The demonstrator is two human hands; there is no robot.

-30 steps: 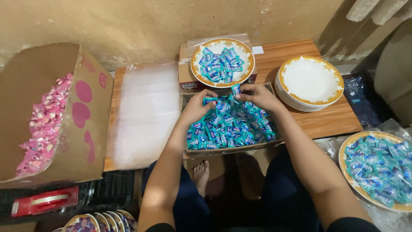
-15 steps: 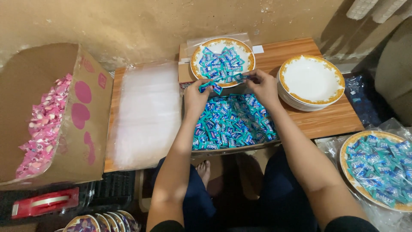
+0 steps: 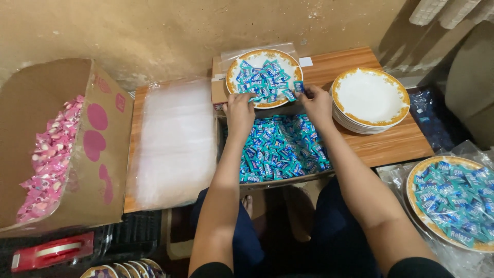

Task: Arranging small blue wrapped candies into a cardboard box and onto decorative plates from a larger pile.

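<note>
A box (image 3: 222, 135) full of small blue-wrapped candies (image 3: 280, 149) lies in front of me on the low wooden table (image 3: 391, 144). Just beyond it sits a gold-rimmed white plate (image 3: 234, 69) heaped with the same candies. My left hand (image 3: 240, 109) is at the plate's near left rim with blue candies pinched in its fingers. My right hand (image 3: 316, 103) is at the plate's near right rim, holding a few blue candies (image 3: 294, 91) over the edge.
A stack of bare gold-rimmed plates (image 3: 370, 98) stands to the right. Clear plastic bags (image 3: 177, 141) lie on the left. An open cardboard box (image 3: 98, 154) holds pink candies (image 3: 49, 159). Another candy-filled plate (image 3: 455, 201) sits lower right; a red tape dispenser (image 3: 51, 251) lower left.
Both hands rose from the candy box to the filled plate's near rim, carrying blue candies. The camera view has closed in a little.
</note>
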